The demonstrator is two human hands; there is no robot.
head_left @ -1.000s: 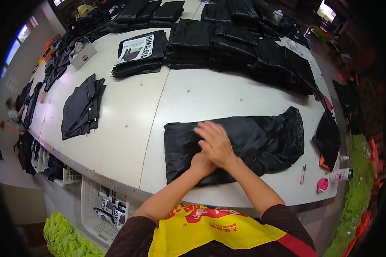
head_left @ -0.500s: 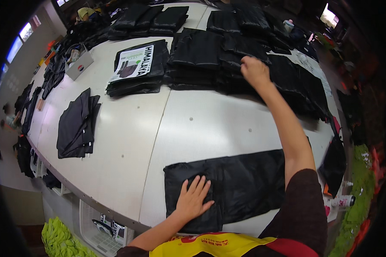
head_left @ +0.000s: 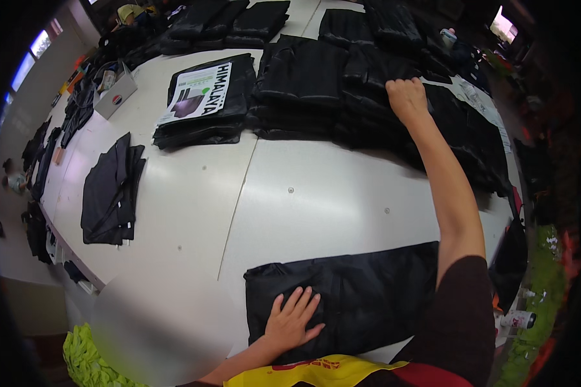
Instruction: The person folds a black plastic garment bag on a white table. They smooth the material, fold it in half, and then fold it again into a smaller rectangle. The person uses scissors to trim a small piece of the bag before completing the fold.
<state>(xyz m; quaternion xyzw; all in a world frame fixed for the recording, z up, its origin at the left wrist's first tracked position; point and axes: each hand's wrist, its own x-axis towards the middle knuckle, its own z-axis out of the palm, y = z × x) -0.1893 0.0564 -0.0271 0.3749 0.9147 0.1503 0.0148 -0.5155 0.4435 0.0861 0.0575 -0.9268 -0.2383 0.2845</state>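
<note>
On the table in front of me lies a long folded black garment (head_left: 374, 290), creased, its right end partly behind my right forearm. My left hand (head_left: 292, 320) rests flat on its left part, fingers spread. At full reach, my right hand (head_left: 407, 100) is closed at the near edge of a stack of folded black garments (head_left: 300, 77). Its fingertips are hidden against the dark cloth of the topmost piece there, and they look curled onto it. More dark folded pieces (head_left: 465, 129) slope down to the right of that hand.
A black stack topped by a white printed sheet (head_left: 197, 93) stands left of the big pile. Further left lies a small dark garment stack (head_left: 113, 190) and a white box (head_left: 115, 95). Bright green cloth (head_left: 93, 361) is at lower left; a pale blur covers the spot beside it.
My right hand has shifted slightly right along the stack, staying closed. My left hand stays flat on the garment. The view has tilted a little, and a pale blur now covers the lower left.
</note>
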